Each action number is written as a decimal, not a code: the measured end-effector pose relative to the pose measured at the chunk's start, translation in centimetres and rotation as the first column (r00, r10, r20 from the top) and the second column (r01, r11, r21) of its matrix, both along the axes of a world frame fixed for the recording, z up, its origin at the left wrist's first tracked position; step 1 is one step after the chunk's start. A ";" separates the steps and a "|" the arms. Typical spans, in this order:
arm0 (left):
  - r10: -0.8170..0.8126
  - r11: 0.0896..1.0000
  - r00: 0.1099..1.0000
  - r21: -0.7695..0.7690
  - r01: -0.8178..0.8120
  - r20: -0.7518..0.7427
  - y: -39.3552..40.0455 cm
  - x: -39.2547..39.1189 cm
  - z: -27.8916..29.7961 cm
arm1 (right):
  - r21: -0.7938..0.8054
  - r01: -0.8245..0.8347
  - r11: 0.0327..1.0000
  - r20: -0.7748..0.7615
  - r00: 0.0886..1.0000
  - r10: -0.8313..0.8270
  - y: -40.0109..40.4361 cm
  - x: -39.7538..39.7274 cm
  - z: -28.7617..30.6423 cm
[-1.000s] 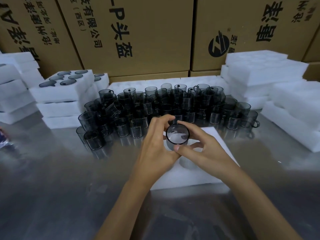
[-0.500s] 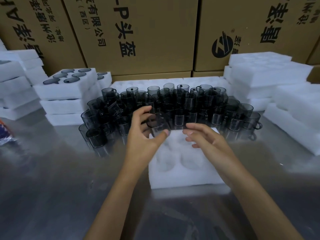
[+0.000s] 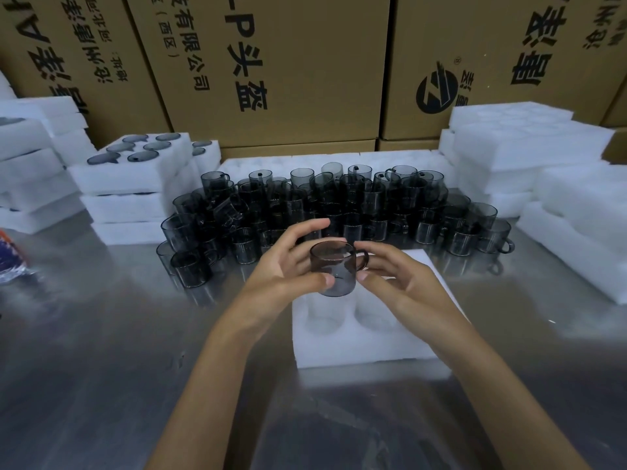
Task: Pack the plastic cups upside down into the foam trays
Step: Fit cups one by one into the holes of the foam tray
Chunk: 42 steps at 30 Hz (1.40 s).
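A smoky grey plastic cup (image 3: 336,271) with a side handle hangs upright, mouth up, above a white foam tray (image 3: 359,337). My left hand (image 3: 288,269) grips its left wall between thumb and fingers. My right hand (image 3: 397,276) pinches the handle side with its fingertips. The tray lies on the steel table just in front of me, and two round pockets show in its near half. Behind it stands a dense crowd of matching cups (image 3: 332,208).
Packed foam trays (image 3: 135,171) with cup bottoms showing are stacked at the left. More foam stacks (image 3: 529,144) rise on the right and far left. Cardboard boxes (image 3: 288,62) wall off the back. A coloured bag (image 3: 10,256) lies at the left edge.
The cup went from both hands, mouth facing me, to my left hand alone. Now it is upright over the tray and my right hand has closed on its handle side.
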State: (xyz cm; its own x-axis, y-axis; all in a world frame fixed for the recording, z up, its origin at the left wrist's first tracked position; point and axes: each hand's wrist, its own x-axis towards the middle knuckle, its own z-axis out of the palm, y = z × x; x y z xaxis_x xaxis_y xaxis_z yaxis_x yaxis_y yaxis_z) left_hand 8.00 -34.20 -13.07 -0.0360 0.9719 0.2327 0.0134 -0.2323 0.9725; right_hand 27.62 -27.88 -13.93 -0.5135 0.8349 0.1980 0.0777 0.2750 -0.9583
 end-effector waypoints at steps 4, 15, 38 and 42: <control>0.011 1.000 1.000 0.003 -0.011 -0.003 -0.1 -0.3 0.1 | -0.001 0.001 1.000 -0.006 1.000 -0.001 0.0 -0.1 -0.1; 0.126 0.992 0.983 0.009 -0.126 -0.137 0.1 -1.4 -0.4 | 0.117 0.129 0.985 -0.045 0.991 -0.124 0.4 -0.5 -1.3; 0.287 0.952 0.924 -0.036 -0.305 -0.251 1.3 -1.3 -2.9 | 0.624 -0.016 0.781 0.489 0.788 -0.374 -1.1 -3.0 -2.3; 0.268 0.947 0.887 -0.069 -0.315 -0.375 1.4 -1.4 -3.2 | 0.648 -0.082 0.757 0.582 0.694 -0.423 -1.3 -3.1 -2.5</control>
State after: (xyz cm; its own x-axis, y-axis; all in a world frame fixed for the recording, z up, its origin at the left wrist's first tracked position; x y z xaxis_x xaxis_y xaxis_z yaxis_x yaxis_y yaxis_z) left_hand 6.59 -32.78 -16.30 -0.2594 0.9521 0.1619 0.4125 -0.0423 0.9100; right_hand 24.50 -29.16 -16.39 -0.5665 0.7510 0.3391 0.7167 0.6522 -0.2469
